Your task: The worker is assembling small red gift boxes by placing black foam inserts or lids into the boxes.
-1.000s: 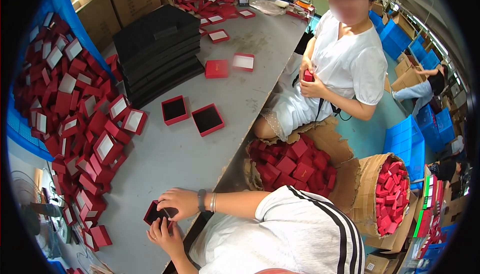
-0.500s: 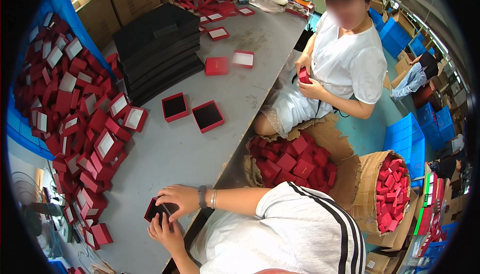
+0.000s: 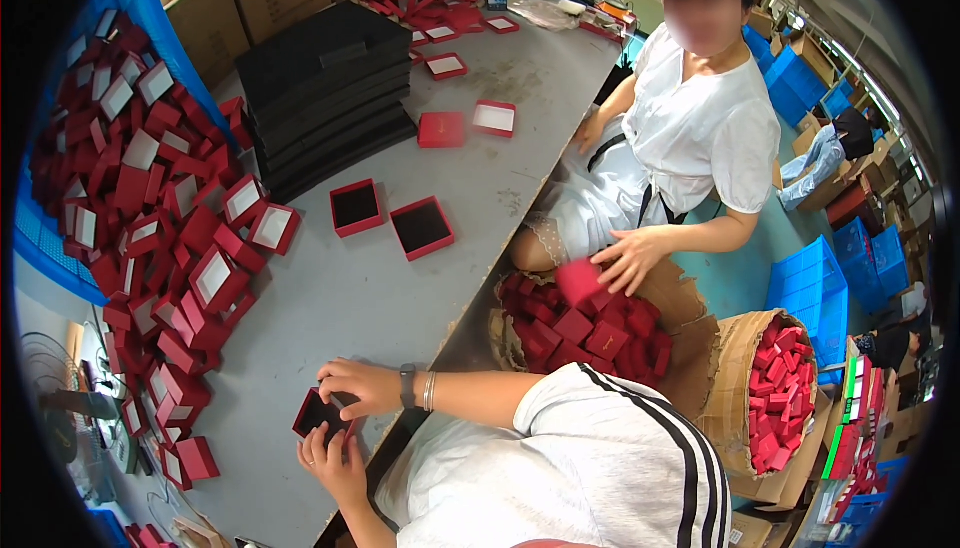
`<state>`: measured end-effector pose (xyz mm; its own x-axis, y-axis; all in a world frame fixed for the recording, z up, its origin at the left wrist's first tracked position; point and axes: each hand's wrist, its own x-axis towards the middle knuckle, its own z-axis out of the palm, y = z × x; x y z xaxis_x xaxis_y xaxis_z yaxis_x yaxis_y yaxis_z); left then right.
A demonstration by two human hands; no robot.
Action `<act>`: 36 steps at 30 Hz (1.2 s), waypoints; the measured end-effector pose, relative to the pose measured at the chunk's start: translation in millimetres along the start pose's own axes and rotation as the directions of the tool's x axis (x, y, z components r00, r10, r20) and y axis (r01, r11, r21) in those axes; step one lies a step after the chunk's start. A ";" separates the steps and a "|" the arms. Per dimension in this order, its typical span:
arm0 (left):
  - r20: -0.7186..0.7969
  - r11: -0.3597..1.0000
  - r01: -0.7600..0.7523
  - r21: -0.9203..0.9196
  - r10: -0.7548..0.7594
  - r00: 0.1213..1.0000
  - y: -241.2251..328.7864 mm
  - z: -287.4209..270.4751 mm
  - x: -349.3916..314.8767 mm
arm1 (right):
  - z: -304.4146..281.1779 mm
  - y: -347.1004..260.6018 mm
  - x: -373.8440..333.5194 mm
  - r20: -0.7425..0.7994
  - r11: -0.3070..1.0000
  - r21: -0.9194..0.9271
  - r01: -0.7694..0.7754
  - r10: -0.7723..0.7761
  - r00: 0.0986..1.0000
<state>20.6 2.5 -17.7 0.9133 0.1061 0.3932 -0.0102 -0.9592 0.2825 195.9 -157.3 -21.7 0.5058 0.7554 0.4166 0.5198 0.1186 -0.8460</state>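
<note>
On the grey table in front of me sits a small open red box (image 3: 313, 410) with a black lining. My right hand (image 3: 365, 388), with a dark wristband and bracelets above it, reaches over its upper and right sides, fingers curled at the black lining. My left hand (image 3: 335, 460) grips the lower edge, fingertips bent over the rim. Both hands partly hide the box. Farther up the table stand two more red boxes with black inside, a left one (image 3: 356, 209) and a right one (image 3: 421, 228).
A stack of black foam sheets (image 3: 325, 88) stands at the back. Red boxes (image 3: 165, 238) spill from a blue crate (image 3: 50, 266) on the left. Across the table edge, a co-worker (image 3: 705, 128) holds a blurred red box (image 3: 580, 282) over a carton of red boxes (image 3: 590, 333).
My fingers have shifted slightly on the box, and more of its black inside shows. The co-worker's hand has moved down with a red box to the carton. The view has shifted a little.
</note>
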 end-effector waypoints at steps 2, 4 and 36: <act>0.007 1.000 -0.019 0.004 0.019 1.000 0.9 -1.6 1.1 | 2.0 0.9 0.2 0.010 1.000 -0.025 0.004 -0.004 1.000; -0.064 0.991 0.107 -0.087 -0.112 0.992 0.4 -2.1 1.2 | 6.5 0.4 2.7 0.027 0.996 -0.091 -0.024 0.027 0.999; 0.074 0.869 0.398 -0.294 -0.395 0.916 -9.4 -1.9 -4.1 | 8.4 -20.2 -0.5 -0.106 0.998 0.012 -0.058 0.058 0.993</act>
<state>16.2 11.6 -20.3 0.8707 0.4562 0.1839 0.2348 -0.7140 0.6596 179.3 -154.6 -7.6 0.6055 0.6884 0.3994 0.4817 0.0825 -0.8725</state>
